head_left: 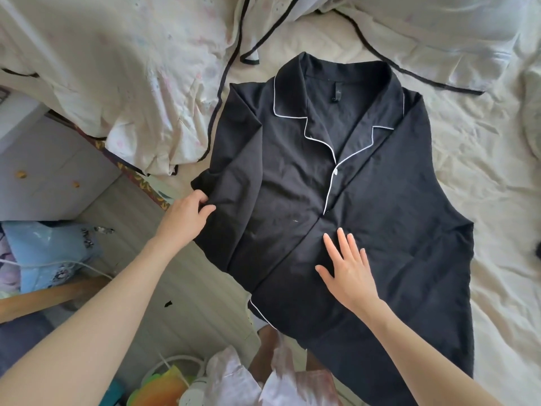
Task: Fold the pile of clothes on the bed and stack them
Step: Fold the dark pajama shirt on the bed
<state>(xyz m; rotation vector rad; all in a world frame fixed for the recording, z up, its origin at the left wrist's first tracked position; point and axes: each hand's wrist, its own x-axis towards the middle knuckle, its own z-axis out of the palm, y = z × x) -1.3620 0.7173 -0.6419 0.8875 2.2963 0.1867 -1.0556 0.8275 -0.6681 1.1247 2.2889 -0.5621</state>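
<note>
A black pyjama shirt (366, 200) with white piping lies face up on the cream bed sheet (483, 159), collar toward the far side. Its left sleeve is folded in over the front. My left hand (184, 215) grips the folded sleeve edge at the shirt's left side, fingers curled into the cloth. My right hand (348, 268) lies flat on the lower front of the shirt, fingers straight and spread. The shirt's bottom hem hangs over the bed's near edge.
Pale garments with black trim (140, 83) are heaped at the bed's far left, and another (439, 33) lies at the far right. A white cabinet (44, 171) stands left of the bed. Bags and clutter (44, 253) cover the floor.
</note>
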